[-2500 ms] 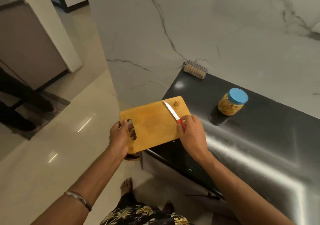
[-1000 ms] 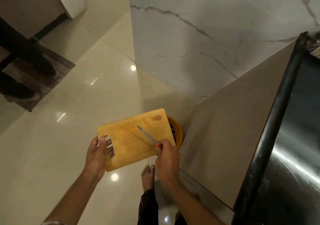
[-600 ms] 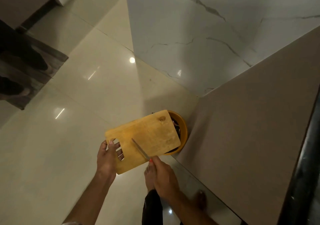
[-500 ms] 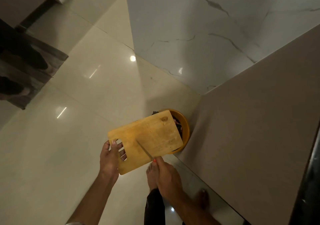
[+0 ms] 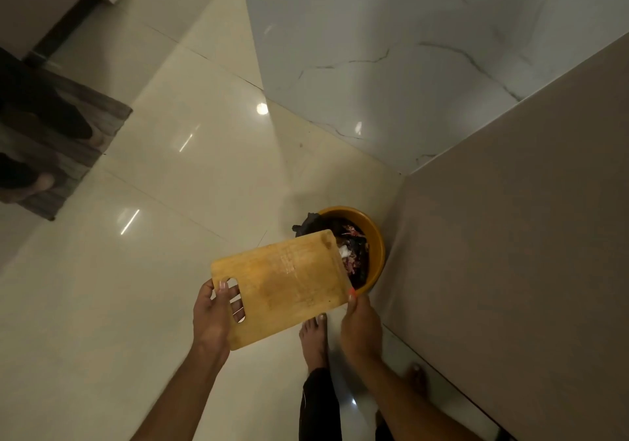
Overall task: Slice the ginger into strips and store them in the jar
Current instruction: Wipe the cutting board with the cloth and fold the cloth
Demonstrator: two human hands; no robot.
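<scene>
My left hand (image 5: 214, 311) grips the wooden cutting board (image 5: 282, 280) by its handle hole, fingers through the slot. The board hangs tilted above the floor, its far end over a yellow waste bin (image 5: 372, 229). A small brown spot (image 5: 327, 244) sits near the board's far corner. My right hand (image 5: 357, 325) is curled at the board's near right corner, and the red end of the knife handle (image 5: 352, 293) pokes out of its fist. The blade is hidden. Neither the jar nor any ginger strips are in view.
The bin holds a black liner and mixed scraps, and it stands in the corner between a marble wall (image 5: 391, 49) and a brown cabinet side (image 5: 510, 236). My bare feet (image 5: 315, 338) stand on glossy tiles. Another person's feet (image 5: 41, 182) are on a mat at left.
I have turned from the counter down to the bin. The knife blade that lay across the board has slid off it, and my right hand has moved to the board's right corner.
</scene>
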